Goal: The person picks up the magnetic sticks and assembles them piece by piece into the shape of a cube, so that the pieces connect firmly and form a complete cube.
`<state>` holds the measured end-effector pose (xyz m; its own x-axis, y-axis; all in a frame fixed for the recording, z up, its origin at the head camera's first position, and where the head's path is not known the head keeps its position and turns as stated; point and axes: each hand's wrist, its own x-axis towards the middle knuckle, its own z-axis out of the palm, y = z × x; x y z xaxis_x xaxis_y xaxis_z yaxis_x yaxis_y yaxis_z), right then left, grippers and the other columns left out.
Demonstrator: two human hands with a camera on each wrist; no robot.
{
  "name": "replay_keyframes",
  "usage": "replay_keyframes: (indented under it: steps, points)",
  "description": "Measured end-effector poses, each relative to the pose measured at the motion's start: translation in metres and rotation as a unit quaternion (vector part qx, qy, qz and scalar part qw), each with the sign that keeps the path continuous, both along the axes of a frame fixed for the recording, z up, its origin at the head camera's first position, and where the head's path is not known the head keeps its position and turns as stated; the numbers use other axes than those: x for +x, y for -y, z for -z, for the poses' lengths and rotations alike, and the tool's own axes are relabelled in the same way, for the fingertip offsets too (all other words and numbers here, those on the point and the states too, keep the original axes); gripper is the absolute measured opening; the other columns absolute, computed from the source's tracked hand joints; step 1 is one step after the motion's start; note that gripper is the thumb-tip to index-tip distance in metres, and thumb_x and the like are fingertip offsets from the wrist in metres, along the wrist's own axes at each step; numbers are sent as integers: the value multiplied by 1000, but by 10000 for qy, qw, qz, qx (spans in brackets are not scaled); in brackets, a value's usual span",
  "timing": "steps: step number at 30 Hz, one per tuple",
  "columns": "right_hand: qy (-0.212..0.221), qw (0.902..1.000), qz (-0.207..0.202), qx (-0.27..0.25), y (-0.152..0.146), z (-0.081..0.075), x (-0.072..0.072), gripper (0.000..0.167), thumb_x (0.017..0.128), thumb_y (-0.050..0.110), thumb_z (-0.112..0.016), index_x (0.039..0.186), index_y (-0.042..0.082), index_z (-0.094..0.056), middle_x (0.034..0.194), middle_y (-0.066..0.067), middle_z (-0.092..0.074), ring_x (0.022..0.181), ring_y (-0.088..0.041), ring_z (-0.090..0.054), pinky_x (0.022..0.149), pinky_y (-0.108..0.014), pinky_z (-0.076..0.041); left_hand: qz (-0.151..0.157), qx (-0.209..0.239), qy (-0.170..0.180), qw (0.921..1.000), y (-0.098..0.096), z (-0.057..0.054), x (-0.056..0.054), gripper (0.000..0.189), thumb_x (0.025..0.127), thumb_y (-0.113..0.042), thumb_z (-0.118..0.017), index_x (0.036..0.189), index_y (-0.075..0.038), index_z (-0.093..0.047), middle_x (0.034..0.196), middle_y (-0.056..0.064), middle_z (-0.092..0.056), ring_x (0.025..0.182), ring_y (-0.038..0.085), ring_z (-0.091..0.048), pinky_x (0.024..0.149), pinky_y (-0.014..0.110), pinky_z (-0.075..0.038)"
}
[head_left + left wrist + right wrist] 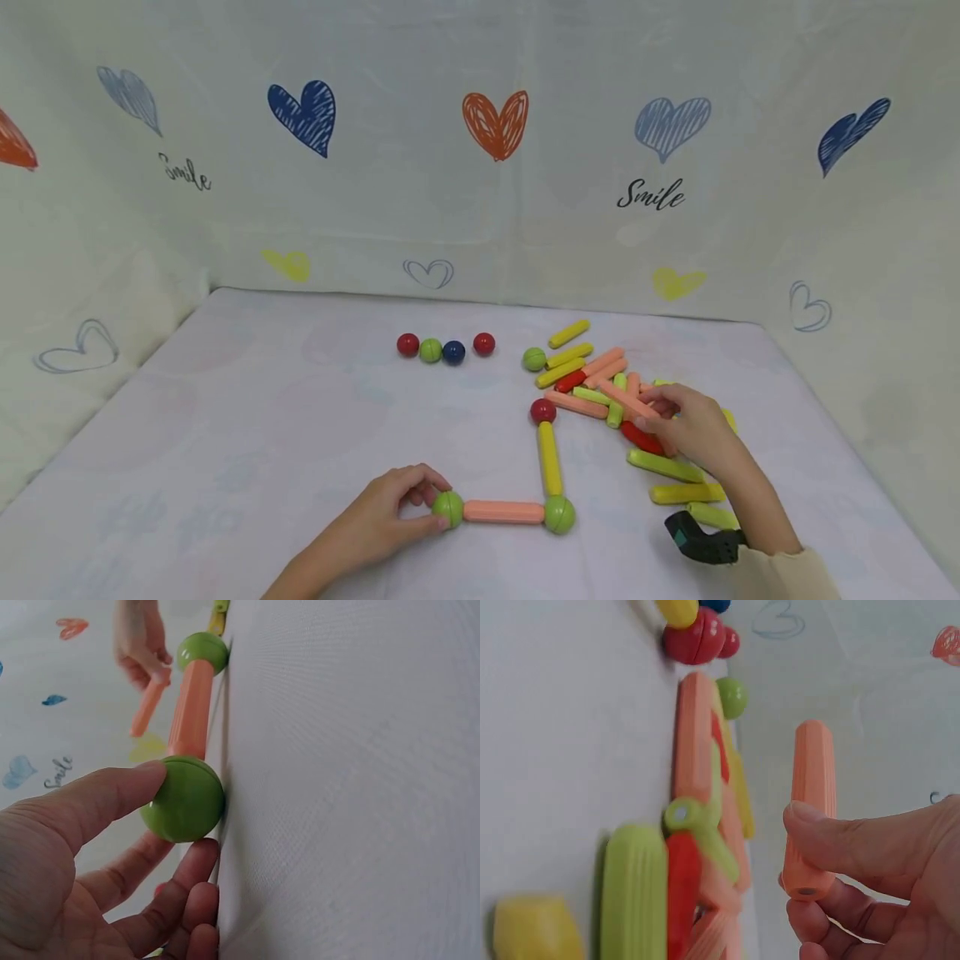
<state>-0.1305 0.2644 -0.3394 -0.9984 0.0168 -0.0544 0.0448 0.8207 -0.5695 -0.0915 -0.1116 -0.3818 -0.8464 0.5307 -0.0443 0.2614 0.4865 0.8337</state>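
Nearest, a black wristband is circling the right wrist above the tabletop. The left hand is pinching a green ball, thumb and fingers parting just enough for it; a broad stretch of tabletop is running from this hand to the left edge. From that ball a salmon stick is leading right to a second green ball, where a yellow stick is turning away toward a red ball. Inside this corner, plain surface is spreading leftward. To the right, the right hand is pinching another salmon stick near one end, thumb against fingers, holding it raised over jumbled sticks. A strip of tabletop is separating those from the right edge. Farther off, four loose balls are lying well short of the far edge, beyond which a heart-printed curtain is hanging.
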Motion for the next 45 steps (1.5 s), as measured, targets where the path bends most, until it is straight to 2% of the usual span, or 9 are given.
replay_keyframes:
  steps: [3,5,7,11,16,22,31,39,45]
  points:
    - [-317,9986,-414,-114,21,-11,-7,32,82,13,-70,110,2,-61,89,-7,-61,82,-20,-52,62,-26,-46,10,18,25,10000,0,0,0,27,82,-34,-69,103,-18,-62,86,-7,-56,83,6,-47,74,21,-42]
    - [-384,9966,-698,-206,35,-17,-12,27,82,11,-69,108,4,-63,89,-5,-62,83,-20,-53,66,-27,-46,12,19,50,10000,0,0,-1,28,82,-34,-69,103,-18,-62,86,-7,-56,83,6,-47,74,20,-42]
    - [-302,9944,-961,-324,50,-23,-20,25,83,11,-69,106,5,-64,89,-4,-62,83,-19,-53,68,-28,-46,11,19,80,10000,0,1,-1,28,82,-34,-69,103,-18,-63,86,-6,-56,83,6,-47,73,20,-41]
    - [157,9903,-1301,-472,81,-29,-37,24,82,15,-70,104,8,-65,87,-4,-61,80,-18,-52,67,-27,-44,4,-15,106,9999,0,1,-2,28,82,-33,-70,103,-17,-63,86,-6,-56,82,6,-47,72,20,-41]
    - [586,9808,-1826,-350,115,-22,-58,23,79,14,-73,101,10,-67,82,-4,-58,73,-16,-52,63,-25,-45,-26,-50,229,9997,-1,-1,-3,28,81,-33,-70,103,-16,-63,85,-6,-57,82,6,-48,72,20,-41]
    - [999,9678,-2306,118,138,-8,-77,19,81,17,-72,98,13,-68,81,0,-58,78,-14,-50,68,-23,-43,-29,-63,309,9995,-1,-3,-5,28,81,-32,-70,102,-14,-63,84,-5,-56,80,6,-48,70,20,-41]
    - [1396,9581,-2447,509,140,-4,-84,14,81,16,-72,94,12,-67,82,0,-59,76,-15,-51,70,-24,-44,26,20,384,9993,-1,-4,-7,28,81,-29,-71,101,-12,-63,82,-4,-56,76,6,-47,67,20,-40]
    - [1613,9592,-2287,404,126,3,-83,14,82,16,-71,94,11,-65,80,-2,-56,68,-14,-50,57,-22,-43,78,24,265,9996,0,1,-9,29,80,-30,-72,99,-10,-62,81,-6,-56,75,6,-48,66,19,-41]
    - [1594,9612,-2232,294,120,5,-83,15,82,16,-71,94,11,-66,81,-1,-57,69,-14,-49,60,-22,-43,27,25,496,9988,-1,-2,-9,29,79,-26,-73,101,-10,-62,82,-2,-56,76,8,-47,66,20,-39]
